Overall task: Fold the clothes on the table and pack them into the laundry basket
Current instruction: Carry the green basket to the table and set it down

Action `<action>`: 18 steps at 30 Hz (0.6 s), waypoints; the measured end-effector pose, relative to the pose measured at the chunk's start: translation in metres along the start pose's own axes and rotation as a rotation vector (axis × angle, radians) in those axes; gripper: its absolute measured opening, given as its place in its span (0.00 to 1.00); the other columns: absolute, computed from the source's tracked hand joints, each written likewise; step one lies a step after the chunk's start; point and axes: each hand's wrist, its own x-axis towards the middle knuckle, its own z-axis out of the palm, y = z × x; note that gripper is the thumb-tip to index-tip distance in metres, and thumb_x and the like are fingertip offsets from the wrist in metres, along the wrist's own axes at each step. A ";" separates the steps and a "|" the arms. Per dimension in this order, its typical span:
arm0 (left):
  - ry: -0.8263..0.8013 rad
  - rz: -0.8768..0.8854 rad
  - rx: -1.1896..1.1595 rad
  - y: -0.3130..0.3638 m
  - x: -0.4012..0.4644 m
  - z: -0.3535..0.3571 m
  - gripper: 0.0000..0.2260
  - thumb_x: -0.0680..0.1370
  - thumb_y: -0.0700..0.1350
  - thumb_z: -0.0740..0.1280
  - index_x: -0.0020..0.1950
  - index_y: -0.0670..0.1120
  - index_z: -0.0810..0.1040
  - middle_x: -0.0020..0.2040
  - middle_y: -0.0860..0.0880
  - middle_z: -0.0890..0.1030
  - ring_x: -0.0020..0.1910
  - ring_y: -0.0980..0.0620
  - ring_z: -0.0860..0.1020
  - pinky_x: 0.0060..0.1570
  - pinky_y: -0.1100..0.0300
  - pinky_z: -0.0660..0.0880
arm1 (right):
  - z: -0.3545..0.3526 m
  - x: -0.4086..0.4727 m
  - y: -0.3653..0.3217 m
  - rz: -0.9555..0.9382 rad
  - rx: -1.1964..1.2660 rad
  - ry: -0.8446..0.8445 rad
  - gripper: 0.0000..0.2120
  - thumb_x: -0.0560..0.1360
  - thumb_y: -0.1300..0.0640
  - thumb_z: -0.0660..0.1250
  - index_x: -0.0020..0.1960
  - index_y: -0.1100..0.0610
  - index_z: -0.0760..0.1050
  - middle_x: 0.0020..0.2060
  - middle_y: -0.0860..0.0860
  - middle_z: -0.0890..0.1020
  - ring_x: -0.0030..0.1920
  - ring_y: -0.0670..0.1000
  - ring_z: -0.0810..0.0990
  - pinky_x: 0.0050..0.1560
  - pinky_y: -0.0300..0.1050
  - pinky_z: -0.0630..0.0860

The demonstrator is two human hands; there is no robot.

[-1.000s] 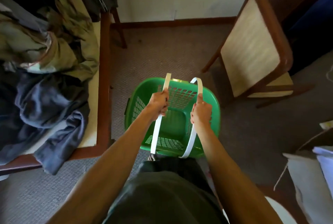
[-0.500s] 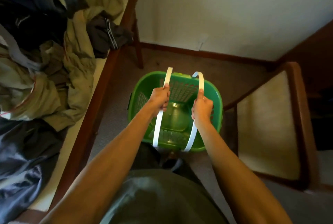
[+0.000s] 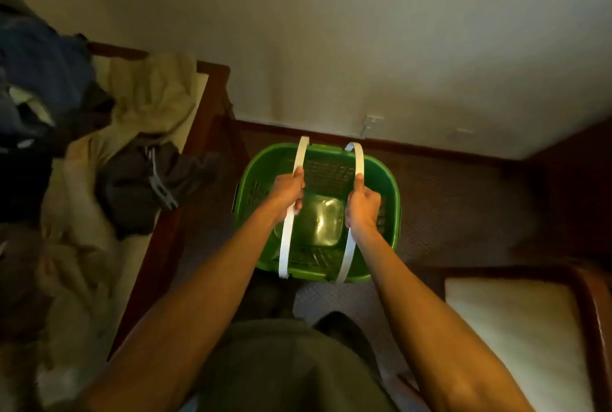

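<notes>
A green laundry basket (image 3: 390, 193) with two white handles hangs in front of me above the carpet, nothing inside it. My left hand (image 3: 287, 191) grips the left handle (image 3: 286, 246) and my right hand (image 3: 362, 206) grips the right handle (image 3: 359, 159). A heap of unfolded clothes (image 3: 145, 103), beige, dark grey and blue, lies on the wooden-rimmed table (image 3: 205, 106) to my left.
A wooden chair with a cream seat (image 3: 516, 338) stands close on my right. A pale wall (image 3: 364, 30) with a dark baseboard runs just beyond the basket. Brown carpet (image 3: 457, 212) covers the floor between table and chair.
The view has tilted up and turned left, so more wall shows and the chair has slid to the lower right. Both hands keep their grip on the handles.
</notes>
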 end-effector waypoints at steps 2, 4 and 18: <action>0.016 -0.016 0.029 0.027 0.038 0.000 0.20 0.84 0.57 0.57 0.40 0.45 0.72 0.25 0.49 0.68 0.17 0.54 0.67 0.22 0.61 0.67 | 0.015 0.031 -0.022 0.053 -0.019 -0.034 0.20 0.81 0.42 0.59 0.38 0.54 0.71 0.26 0.48 0.68 0.23 0.47 0.66 0.23 0.43 0.63; 0.021 -0.056 0.025 0.046 0.068 0.000 0.19 0.85 0.57 0.57 0.42 0.45 0.72 0.27 0.48 0.69 0.18 0.53 0.68 0.22 0.62 0.67 | 0.024 0.056 -0.040 0.096 -0.057 -0.063 0.20 0.82 0.42 0.58 0.38 0.55 0.70 0.25 0.48 0.69 0.21 0.47 0.65 0.21 0.42 0.63; 0.163 0.030 0.197 0.096 0.178 0.026 0.13 0.83 0.41 0.64 0.67 0.42 0.72 0.48 0.43 0.81 0.33 0.53 0.79 0.28 0.65 0.75 | 0.060 0.180 -0.089 0.302 -0.029 -0.126 0.19 0.82 0.44 0.60 0.39 0.56 0.71 0.25 0.49 0.69 0.21 0.47 0.65 0.20 0.42 0.64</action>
